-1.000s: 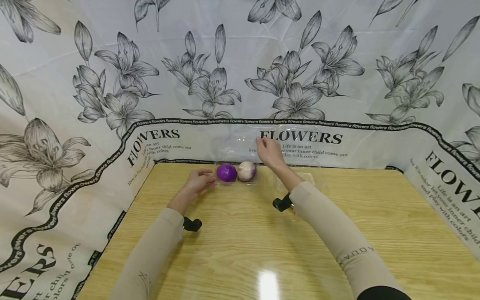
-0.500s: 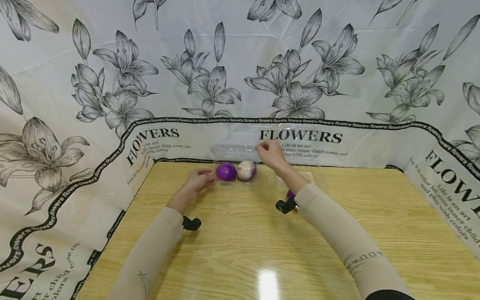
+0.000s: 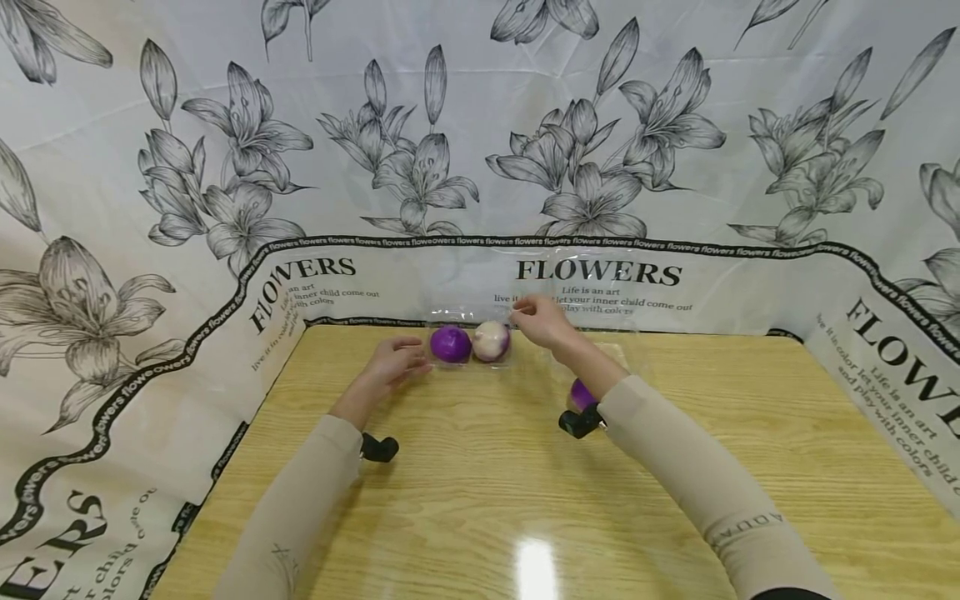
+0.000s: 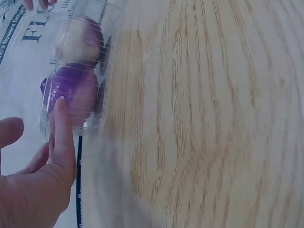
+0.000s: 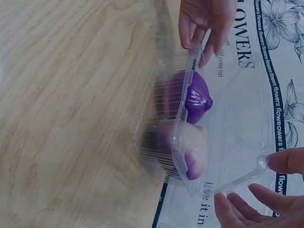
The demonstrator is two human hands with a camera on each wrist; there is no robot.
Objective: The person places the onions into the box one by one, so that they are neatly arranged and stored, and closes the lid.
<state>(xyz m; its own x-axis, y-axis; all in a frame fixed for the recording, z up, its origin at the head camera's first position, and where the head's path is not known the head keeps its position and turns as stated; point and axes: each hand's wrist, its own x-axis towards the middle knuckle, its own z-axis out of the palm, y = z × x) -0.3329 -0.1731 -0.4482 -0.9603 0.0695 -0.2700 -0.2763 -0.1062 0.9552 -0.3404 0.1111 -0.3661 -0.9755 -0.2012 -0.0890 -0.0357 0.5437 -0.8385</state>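
A clear plastic clamshell box (image 5: pixel 183 137) stands at the table's back edge. Side by side in it sit a purple onion-like bulb (image 3: pixel 451 343) with a pointed tip and a mostly cream one with purple patches (image 3: pixel 491 342). My left hand (image 3: pixel 396 361) is at the box's left end. In the left wrist view, its index finger (image 4: pixel 62 137) lies straight against that end, the thumb apart. My right hand (image 3: pixel 542 321) pinches the corner of the raised lid (image 5: pixel 237 118) between thumb and fingers, above the box's right end.
A second clear clamshell (image 3: pixel 626 354) stands to the right, partly hidden by my right forearm, with a purple bulb (image 3: pixel 582 393) showing beside the sleeve. Behind the table hangs a flower-printed cloth (image 3: pixel 420 192). Black wrist mounts (image 3: pixel 381 448) stick out from both arms.
My right hand has come down and toward me, and the lid has tilted lower over the box. The second clamshell's purple bulb has come into sight. My left hand stays at the box's end.
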